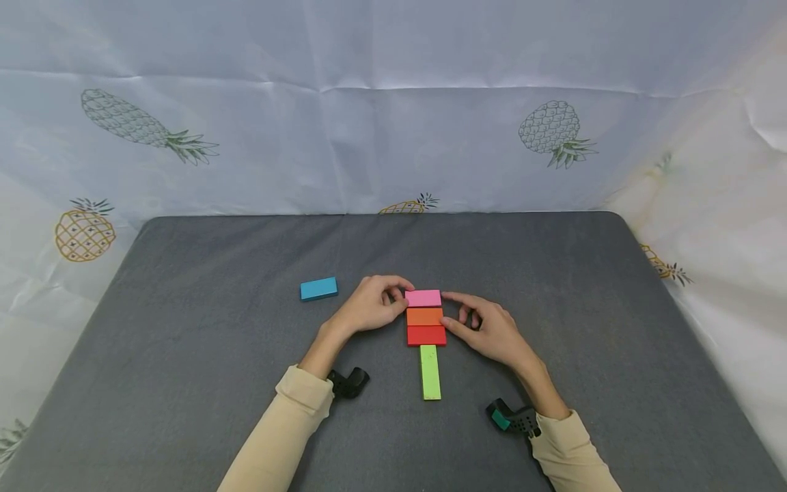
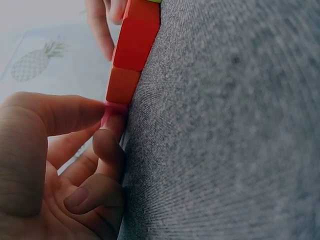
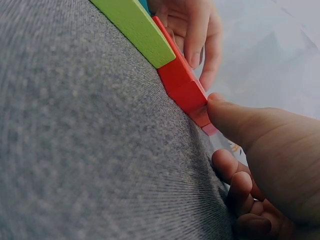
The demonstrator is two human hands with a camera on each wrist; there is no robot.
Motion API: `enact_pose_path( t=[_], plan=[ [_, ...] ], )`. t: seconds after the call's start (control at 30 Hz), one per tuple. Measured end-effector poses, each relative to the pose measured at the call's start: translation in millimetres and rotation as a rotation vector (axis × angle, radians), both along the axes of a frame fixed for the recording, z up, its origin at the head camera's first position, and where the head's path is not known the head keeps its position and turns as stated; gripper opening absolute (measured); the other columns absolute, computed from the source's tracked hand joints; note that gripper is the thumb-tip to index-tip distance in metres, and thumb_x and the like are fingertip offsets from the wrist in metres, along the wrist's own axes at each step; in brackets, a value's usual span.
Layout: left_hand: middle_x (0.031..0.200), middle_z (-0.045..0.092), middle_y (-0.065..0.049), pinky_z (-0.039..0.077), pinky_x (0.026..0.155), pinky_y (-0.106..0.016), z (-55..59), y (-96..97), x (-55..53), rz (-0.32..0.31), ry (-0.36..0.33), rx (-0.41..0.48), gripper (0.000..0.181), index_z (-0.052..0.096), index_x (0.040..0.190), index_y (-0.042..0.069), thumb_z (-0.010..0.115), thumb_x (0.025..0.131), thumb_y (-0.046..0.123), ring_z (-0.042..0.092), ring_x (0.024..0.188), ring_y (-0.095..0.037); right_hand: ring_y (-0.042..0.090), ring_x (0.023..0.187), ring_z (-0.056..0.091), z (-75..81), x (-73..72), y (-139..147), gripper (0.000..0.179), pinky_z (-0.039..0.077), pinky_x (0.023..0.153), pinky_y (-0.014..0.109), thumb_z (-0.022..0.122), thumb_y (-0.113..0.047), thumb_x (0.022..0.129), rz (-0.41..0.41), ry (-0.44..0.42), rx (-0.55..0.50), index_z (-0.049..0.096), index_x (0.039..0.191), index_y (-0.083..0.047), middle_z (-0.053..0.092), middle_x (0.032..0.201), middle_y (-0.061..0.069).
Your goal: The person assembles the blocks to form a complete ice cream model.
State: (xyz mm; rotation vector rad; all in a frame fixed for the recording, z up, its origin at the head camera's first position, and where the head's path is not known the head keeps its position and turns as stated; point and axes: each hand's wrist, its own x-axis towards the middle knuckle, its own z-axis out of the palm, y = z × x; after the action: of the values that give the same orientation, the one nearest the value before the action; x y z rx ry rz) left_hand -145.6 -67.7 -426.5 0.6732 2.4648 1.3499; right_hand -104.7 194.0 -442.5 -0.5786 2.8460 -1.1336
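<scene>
In the head view a pink block, an orange block and a red block lie crosswise in a stack-like column flat on the table, edges together. A lime green block runs lengthwise below the red one. My left hand pinches the left end of the pink block between thumb and index finger. At the right side, my right hand rests its thumb at the orange block's end, while its extended index finger reaches the pink block's far right corner. Its other fingers are bent.
A blue block lies apart, left of my left hand. The table has a dark grey cloth. Behind it hangs a white curtain printed with pineapples. Black devices are strapped at both wrists.
</scene>
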Motion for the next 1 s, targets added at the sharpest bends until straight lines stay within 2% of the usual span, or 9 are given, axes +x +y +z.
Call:
enact_pose_path(
  t=[1.0],
  plan=[
    [0.087,0.069,-0.009,0.04,0.056,-0.02,1.7,0.2,-1.0,-0.02,0.002,0.024,0.026,0.07,0.121,0.002,0.062,0.096,0.006,0.046,0.054,-0.006,0.0,0.058,0.041,3.8,-2.4,1.5,0.038,0.033,0.052,0.021,0.076,-0.023,0.093,0.013,-0.005,-0.04,0.07,0.13,-0.014,0.058,0.076,-0.005]
  ],
)
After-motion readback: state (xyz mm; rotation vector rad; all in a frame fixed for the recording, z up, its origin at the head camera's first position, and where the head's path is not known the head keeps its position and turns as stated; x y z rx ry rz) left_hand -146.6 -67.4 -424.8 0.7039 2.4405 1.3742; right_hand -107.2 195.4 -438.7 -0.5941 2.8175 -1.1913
